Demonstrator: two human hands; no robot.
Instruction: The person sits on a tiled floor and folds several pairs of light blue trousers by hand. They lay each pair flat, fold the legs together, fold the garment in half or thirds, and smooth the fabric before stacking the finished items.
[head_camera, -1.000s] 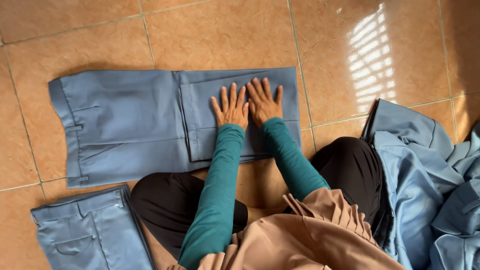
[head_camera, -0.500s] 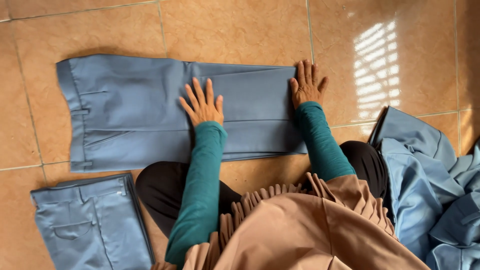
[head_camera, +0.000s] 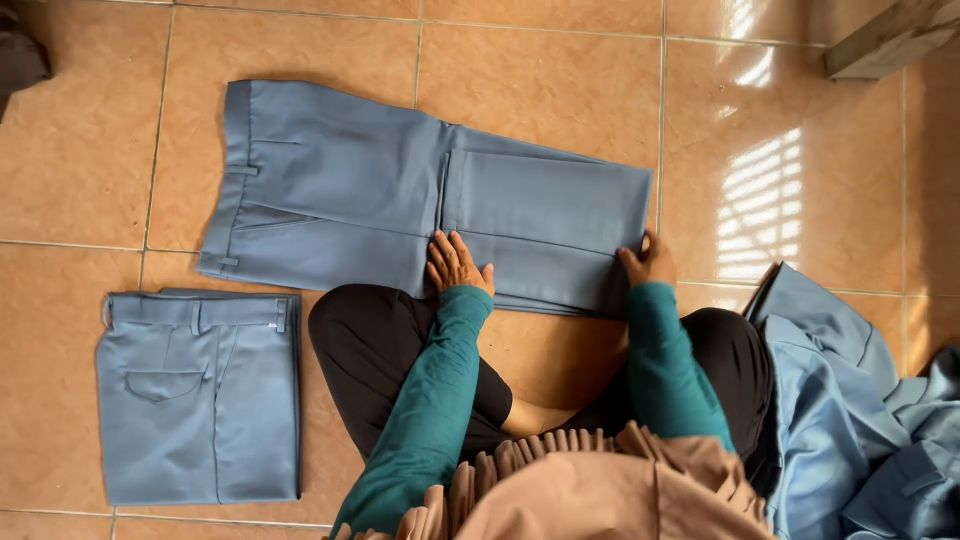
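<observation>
A pair of blue-grey trousers (head_camera: 340, 200) lies flat on the tiled floor in front of me, its legs doubled back toward the waistband at the left. My left hand (head_camera: 456, 265) rests palm down on the near edge of the folded part, fingers together. At the folded right end, my right hand (head_camera: 648, 264) curls its fingers around the near corner of the cloth. Both arms wear teal sleeves. I sit cross-legged behind the trousers.
A second pair of blue-grey trousers (head_camera: 200, 395), folded into a rectangle, lies on the floor at my left. A loose heap of blue garments (head_camera: 860, 420) is at my right. A grey block's edge (head_camera: 885, 35) shows at the top right, dark cloth (head_camera: 20, 55) top left.
Both hands slid from the top of the folded legs down to the near edge. The right hand went from flat on the cloth to gripping the fold's corner. The view shifted.
</observation>
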